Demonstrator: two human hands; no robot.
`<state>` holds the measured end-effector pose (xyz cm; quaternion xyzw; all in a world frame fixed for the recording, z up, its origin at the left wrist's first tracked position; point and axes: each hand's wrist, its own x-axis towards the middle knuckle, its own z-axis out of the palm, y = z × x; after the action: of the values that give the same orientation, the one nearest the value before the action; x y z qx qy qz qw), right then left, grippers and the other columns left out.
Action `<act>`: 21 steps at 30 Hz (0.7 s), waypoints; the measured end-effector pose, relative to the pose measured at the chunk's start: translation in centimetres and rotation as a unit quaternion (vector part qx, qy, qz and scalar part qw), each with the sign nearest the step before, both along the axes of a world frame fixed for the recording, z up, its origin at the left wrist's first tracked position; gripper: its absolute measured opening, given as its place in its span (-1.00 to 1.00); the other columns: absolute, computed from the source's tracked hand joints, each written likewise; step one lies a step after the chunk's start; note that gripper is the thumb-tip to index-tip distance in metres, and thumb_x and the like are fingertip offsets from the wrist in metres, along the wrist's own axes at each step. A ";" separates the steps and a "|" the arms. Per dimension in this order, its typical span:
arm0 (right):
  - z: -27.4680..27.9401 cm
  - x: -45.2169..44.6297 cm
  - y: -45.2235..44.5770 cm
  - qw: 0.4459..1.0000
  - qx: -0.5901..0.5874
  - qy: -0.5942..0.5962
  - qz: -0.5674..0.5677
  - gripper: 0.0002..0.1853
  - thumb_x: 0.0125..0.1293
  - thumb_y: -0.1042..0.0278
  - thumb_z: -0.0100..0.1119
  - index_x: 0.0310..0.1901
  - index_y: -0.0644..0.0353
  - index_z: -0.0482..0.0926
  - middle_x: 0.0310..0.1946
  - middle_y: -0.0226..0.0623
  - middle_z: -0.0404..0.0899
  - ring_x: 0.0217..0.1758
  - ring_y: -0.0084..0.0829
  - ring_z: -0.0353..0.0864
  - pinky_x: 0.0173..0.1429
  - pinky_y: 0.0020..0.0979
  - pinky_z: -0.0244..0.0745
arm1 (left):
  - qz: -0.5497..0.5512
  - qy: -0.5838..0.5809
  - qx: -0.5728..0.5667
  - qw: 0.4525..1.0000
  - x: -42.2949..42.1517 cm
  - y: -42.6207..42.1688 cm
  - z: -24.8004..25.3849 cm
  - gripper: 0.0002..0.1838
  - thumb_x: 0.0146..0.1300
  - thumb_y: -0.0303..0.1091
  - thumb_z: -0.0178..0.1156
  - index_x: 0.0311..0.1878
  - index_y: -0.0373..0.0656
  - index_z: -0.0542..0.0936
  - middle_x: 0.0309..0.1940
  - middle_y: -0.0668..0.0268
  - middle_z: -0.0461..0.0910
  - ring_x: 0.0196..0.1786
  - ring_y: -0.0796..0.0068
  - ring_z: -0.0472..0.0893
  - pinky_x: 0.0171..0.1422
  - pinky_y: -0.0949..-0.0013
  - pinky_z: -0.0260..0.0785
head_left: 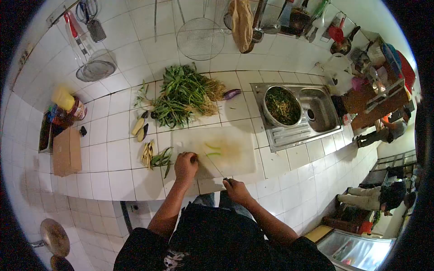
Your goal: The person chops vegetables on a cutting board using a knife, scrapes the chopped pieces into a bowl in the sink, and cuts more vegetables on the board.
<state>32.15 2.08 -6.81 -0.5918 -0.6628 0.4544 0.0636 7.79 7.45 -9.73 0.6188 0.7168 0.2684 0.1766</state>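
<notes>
My right hand (238, 191) is wrapped round the handle of a knife (216, 168), whose thin blade points up and left over a white cutting board (244, 165). At the board's left edge, my left hand (186, 166) is closed, with a small dark patch at its fingers that I cannot make out. Two light-green curved strips (213, 147) lie on the board near the knife tip. Left of my left hand are some green leafy pieces (162, 157) and a pile of pale cut strips (148, 155). Farther back sit peeled eggplant pieces (138, 126).
A big heap of leafy greens (181, 97) lies behind the board, beside a purple eggplant (232, 94). A pot of chopped greens (282, 106) stands on the steel sink (316, 104). A cardboard box (67, 152) is at left. Two other people stand at the far right.
</notes>
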 end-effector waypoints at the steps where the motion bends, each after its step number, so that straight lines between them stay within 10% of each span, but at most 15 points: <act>1: 0.9 0.2 -0.2 0.999 -0.012 0.020 -0.039 -0.50 0.50 -0.06 -0.11 -0.08 0.32 0.55 -0.31 0.22 0.62 -0.24 0.12 0.66 -0.10 -0.01 0.52 | -0.003 0.002 0.000 1.000 0.1 0.3 0.5 -0.75 0.01 -0.39 0.32 -0.18 -0.14 0.68 -0.20 0.14 0.64 -0.04 0.09 0.57 0.08 0.13 0.46; 6: 2.8 2.4 -0.7 0.973 -0.018 0.155 -0.173 -0.49 0.50 -0.03 -0.04 -0.21 0.39 0.51 -0.51 -0.02 0.51 -0.41 -0.36 0.44 -0.23 -0.26 0.42 | -0.131 0.052 0.063 0.988 2.0 2.9 2.6 -0.61 -0.02 -0.34 0.36 -0.04 -0.05 0.65 -0.07 0.27 0.54 0.06 0.16 0.50 0.17 0.11 0.39; 21: -0.1 5.0 -2.0 0.970 -0.075 0.130 -0.194 -0.37 0.48 -0.17 -0.10 -0.01 0.41 0.55 -0.22 0.19 0.63 -0.14 -0.09 0.66 0.02 -0.14 0.48 | -0.162 0.045 -0.037 0.985 4.0 7.3 1.6 -0.84 0.01 -0.48 0.33 -0.28 -0.13 0.69 -0.21 0.16 0.61 -0.09 0.14 0.58 0.02 0.18 0.46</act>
<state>37.12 0.06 -6.92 -0.6478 -0.4859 0.5546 0.1915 11.82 14.71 -8.16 0.7311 0.6240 0.1816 0.2077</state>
